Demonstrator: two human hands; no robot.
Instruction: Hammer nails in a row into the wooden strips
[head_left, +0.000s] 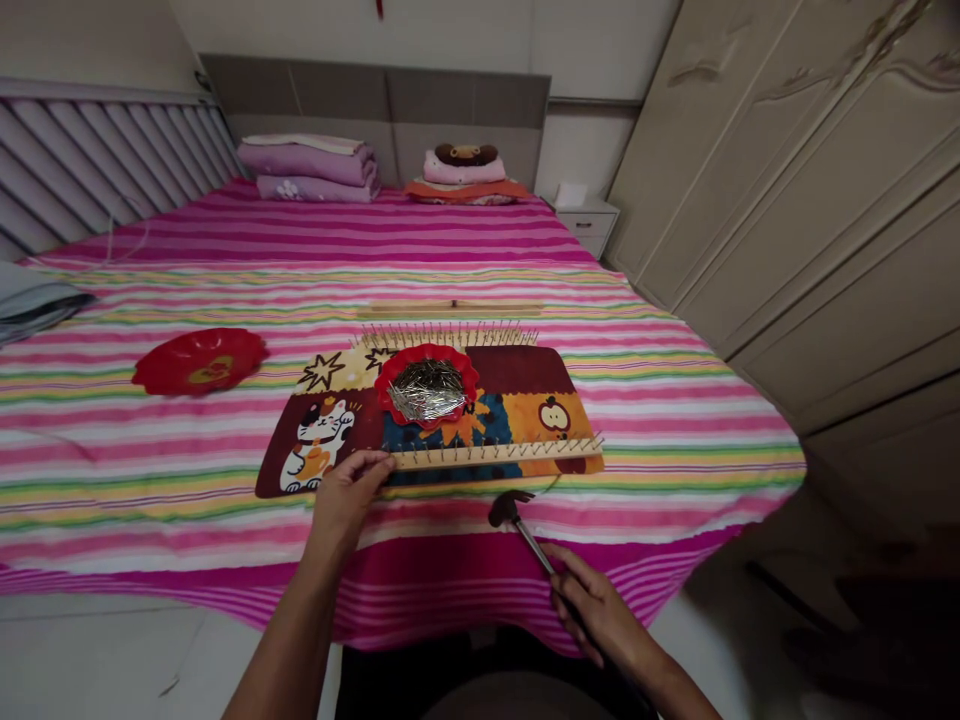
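My left hand (352,480) pinches the left end of a wooden strip (457,458). A row of nails stands up along that strip, some of them leaning. In my right hand (589,600) is a claw hammer (529,540), gripped by its dark handle, its head just in front of the strip and apart from it. A red scalloped dish (382,385) full of loose nails (427,390) rests behind the strip. Under both lies a patterned mat (540,370) with a cat and an apple on it.
More wooden strips with upright nails (450,334) lie behind the mat, and bare strips (450,310) farther back. A red plate (199,362) is at the left. Folded bedding (311,170) sits near the headboard. A striped sheet (675,430) covers the bed; wardrobe doors (810,200) stand right.
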